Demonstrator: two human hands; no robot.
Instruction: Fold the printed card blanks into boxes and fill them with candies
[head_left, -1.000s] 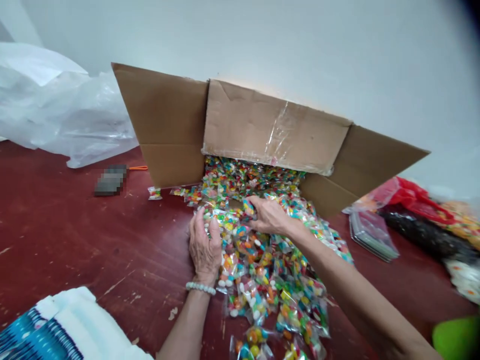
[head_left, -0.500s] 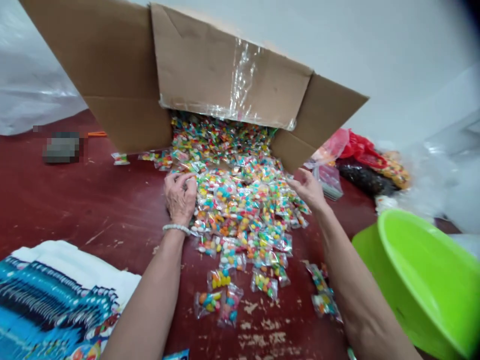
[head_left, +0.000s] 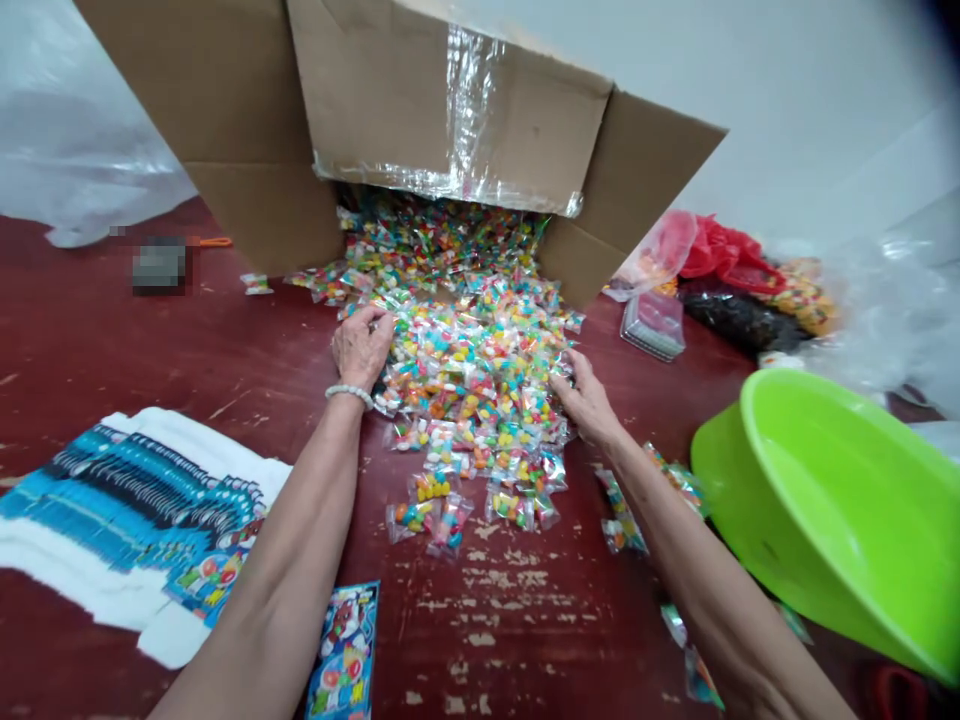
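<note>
A heap of small clear packets of coloured candy (head_left: 469,375) spills from a tipped cardboard box (head_left: 375,110) onto the dark red floor. My left hand (head_left: 361,346), with a white bead bracelet at the wrist, rests fingers curled on the heap's left edge. On the heap's right edge lies my right hand (head_left: 583,397), fingers pressed into the packets. Neither hand visibly lifts a packet. A few loose packets (head_left: 431,510) lie nearer to me.
A bright green plastic basin (head_left: 840,500) stands at the right. A stack of blue-and-white printed bags (head_left: 135,500) lies at the left, a printed card (head_left: 345,655) by my left arm. Clear plastic sheeting (head_left: 82,150) and red and black bags (head_left: 735,280) sit behind.
The view dropped and closed in on the box. My hands spread apart to the two sides of the heap; the right hand left the packets near the box mouth. The basin came into view.
</note>
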